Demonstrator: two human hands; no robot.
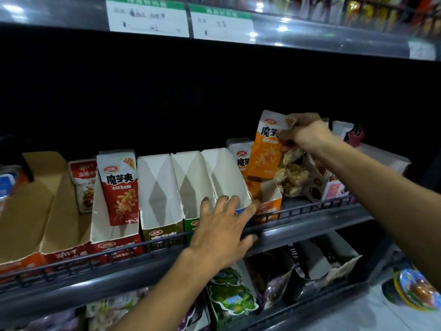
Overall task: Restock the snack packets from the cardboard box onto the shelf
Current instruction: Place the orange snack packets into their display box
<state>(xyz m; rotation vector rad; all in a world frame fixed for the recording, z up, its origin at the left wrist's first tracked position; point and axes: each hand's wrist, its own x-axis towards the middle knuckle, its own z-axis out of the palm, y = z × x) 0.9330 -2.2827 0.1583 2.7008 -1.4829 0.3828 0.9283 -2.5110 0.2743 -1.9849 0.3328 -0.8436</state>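
The right hand [307,134] pinches the crimped top edge of an orange snack packet [267,149], a flat glossy pouch with a white upper band, held upright and slightly tilted above the orange display carton [269,199] at the right end of the row. A second like packet [242,156] stands just behind it in the same carton.

The left hand [224,230] is spread flat, fingers apart and gripping nothing, its fingertips on the front lip of an empty white carton [226,173] and its palm over the dark metal rail [95,256] along the shelf edge.

Three such open-topped cardboard cartons stand side by side, matte white inside, with slanted side walls and low fronts; all three interiors are bare. Left of them a red packet [120,187] stands upright in a red-fronted carton [114,244], with plain brown cardboard trays [35,206] further left.

Right of the orange carton lie crinkly clear bags of pale lumpy snacks [292,175], touching its wall. Above the row the shelf bay is dark and open up to the next shelf's glossy price strip [191,20].
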